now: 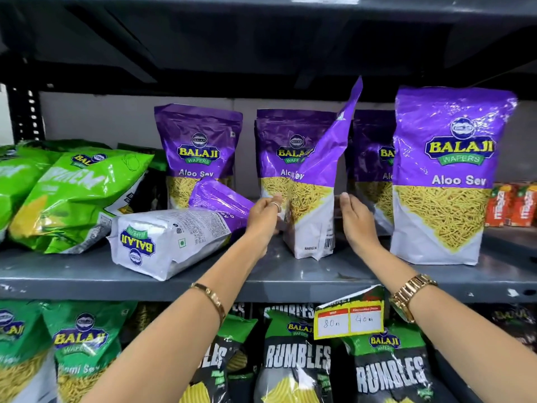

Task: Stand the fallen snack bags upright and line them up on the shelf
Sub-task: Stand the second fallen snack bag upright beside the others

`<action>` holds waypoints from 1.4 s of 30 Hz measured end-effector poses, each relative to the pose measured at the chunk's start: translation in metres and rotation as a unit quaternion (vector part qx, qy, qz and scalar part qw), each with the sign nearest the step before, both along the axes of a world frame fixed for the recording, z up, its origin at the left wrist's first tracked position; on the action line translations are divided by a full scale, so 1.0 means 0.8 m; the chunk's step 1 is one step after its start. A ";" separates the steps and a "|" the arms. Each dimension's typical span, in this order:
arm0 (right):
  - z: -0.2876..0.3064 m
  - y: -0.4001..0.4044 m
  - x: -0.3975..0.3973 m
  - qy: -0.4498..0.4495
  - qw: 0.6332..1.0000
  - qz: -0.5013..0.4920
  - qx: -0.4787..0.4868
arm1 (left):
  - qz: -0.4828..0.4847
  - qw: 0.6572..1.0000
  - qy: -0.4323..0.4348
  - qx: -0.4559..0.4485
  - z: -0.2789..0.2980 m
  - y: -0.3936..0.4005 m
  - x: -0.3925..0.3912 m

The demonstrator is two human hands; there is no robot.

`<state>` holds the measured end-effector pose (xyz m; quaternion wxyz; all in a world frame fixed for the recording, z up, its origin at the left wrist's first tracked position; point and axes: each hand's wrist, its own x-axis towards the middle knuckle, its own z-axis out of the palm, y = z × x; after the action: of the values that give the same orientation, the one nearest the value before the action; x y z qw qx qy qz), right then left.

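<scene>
Head view
Forearms: both reach up from the bottom edge toward the middle shelf (87,279); a bangle sits on the left wrist, a gold watch (411,296) on the right.
Price tag (350,318): yellow, clipped to the shelf's front lip between the arms.
Left hand (266,212): fingers curled onto the left edge of the held bag (312,216), touching it; a ring shows on one finger.
Right hand (356,216): open, fingers loosely bent, palm facing the bag's right side; contact cannot be told.
Held bag: purple Aloo Sev pack, base on the shelf, turned edge-on, its top leaning right.
Fallen bag (171,239): lies on its side, just left of the left hand, white back upward.
Second fallen bag (220,199): purple, tilted behind it.
Standing bags: one front right (449,175); three in a back row.
Green bags (72,196): slumped at far left.
Lower shelf: green and black snack bags.
</scene>
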<state>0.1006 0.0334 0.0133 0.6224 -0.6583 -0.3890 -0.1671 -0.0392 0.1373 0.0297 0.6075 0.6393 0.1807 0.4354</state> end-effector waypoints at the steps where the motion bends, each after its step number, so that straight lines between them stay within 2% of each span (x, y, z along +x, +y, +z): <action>1: -0.001 -0.005 -0.004 -0.028 0.999 -0.023 0.027 | 0.017 1.000 -0.003 0.002 0.004 0.005 0.005; 4: -0.001 -0.016 -0.016 -0.066 0.995 -0.010 0.075 | -0.003 1.000 0.007 0.005 0.011 0.012 0.025; 6: -0.002 -0.017 -0.023 -0.073 0.996 0.024 0.034 | -0.086 0.996 0.020 -0.028 0.014 0.015 0.036; 9: -0.006 -0.010 -0.026 -0.094 0.993 0.040 -0.053 | -0.191 0.977 -0.005 -0.093 0.013 0.020 0.048; 13: -0.003 -0.007 -0.027 -0.099 0.991 0.028 -0.081 | -0.226 0.970 0.020 -0.085 0.012 0.022 0.050; 16: -0.002 -0.007 -0.023 -0.067 0.993 0.070 -0.067 | -0.194 0.978 0.031 -0.072 0.010 0.024 0.045; 18: 0.001 -0.006 -0.017 -0.013 0.991 0.125 -0.043 | -0.166 0.984 0.045 -0.044 0.008 0.025 0.042; 22: 0.009 -0.004 -0.009 0.097 0.966 0.237 0.017 | -0.050 0.996 0.071 -0.015 0.001 0.024 0.036; 25: 0.014 -0.005 -0.001 0.160 0.964 0.212 0.019 | 0.005 0.998 0.070 0.005 -0.008 0.022 0.030; 32: 0.013 -0.002 -0.003 0.208 0.959 0.177 -0.074 | 0.141 0.979 0.098 0.112 -0.019 0.014 0.017; 37: 0.009 -0.008 -0.010 0.275 0.931 0.210 -0.115 | 0.088 0.974 0.157 0.141 -0.026 0.011 0.014; 42: 0.008 -0.018 -0.016 0.295 0.916 0.241 -0.127 | 0.009 0.956 0.245 0.162 -0.033 0.002 0.004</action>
<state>0.0879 0.0187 0.0197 0.6418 -0.6372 -0.3524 0.2407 -0.0359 0.1390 0.0036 0.4294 0.8145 0.2567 0.2938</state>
